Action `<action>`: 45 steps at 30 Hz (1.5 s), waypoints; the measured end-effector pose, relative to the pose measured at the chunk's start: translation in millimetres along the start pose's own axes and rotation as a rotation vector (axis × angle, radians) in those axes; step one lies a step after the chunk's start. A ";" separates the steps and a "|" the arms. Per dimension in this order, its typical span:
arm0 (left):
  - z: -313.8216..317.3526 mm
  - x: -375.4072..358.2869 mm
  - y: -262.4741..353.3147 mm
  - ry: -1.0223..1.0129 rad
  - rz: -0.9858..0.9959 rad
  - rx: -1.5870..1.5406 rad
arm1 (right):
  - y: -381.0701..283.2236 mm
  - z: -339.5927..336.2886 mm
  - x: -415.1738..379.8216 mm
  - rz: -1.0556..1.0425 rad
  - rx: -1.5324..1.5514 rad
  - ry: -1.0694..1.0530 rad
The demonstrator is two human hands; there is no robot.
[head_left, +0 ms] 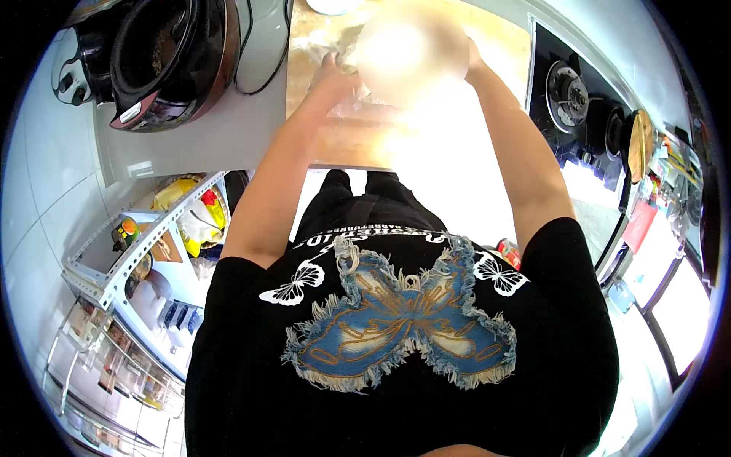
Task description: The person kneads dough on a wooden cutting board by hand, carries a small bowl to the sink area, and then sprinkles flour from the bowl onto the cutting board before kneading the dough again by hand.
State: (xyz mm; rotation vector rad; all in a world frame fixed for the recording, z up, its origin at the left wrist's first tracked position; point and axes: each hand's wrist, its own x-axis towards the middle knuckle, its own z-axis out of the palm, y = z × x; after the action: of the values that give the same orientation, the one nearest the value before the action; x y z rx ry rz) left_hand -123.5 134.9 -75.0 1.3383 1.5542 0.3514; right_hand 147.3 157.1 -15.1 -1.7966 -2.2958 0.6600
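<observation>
A wooden board (358, 145) lies on the counter in front of me, with whitish, floury-looking smears on its left part. My left hand (333, 78) is low over these smears, its fingers apart. A round, pale blurred patch (411, 53) covers the middle of the board between my hands, hiding whatever lies under it. At the right edge of this patch is my right hand (473, 61); its fingers are mostly hidden by the blur and glare.
A white dish (333, 6) sits at the board's far edge. Left of it are a dark, open-topped appliance (156, 61) and a black cord (263, 80). A black gas stove (567, 95) stands to the right. Below the counter at left is a white metal shelf (145, 244).
</observation>
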 end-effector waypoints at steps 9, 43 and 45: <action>-14.4 4.2 72.4 -0.099 0.113 -0.130 | -72.5 71.1 -106.5 0.951 1.564 0.572; 19.5 24.8 73.0 0.196 0.037 0.504 | -62.5 72.4 59.3 0.436 -0.137 0.462; 16.2 39.8 83.6 0.134 0.012 0.642 | -62.1 68.4 75.3 0.555 -0.093 0.466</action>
State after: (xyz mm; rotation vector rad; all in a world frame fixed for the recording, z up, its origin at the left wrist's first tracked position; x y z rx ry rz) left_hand -57.8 191.7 -39.1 1.8384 1.8571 -0.0693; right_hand 46.1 200.5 -60.5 -2.3484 -1.5592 0.1568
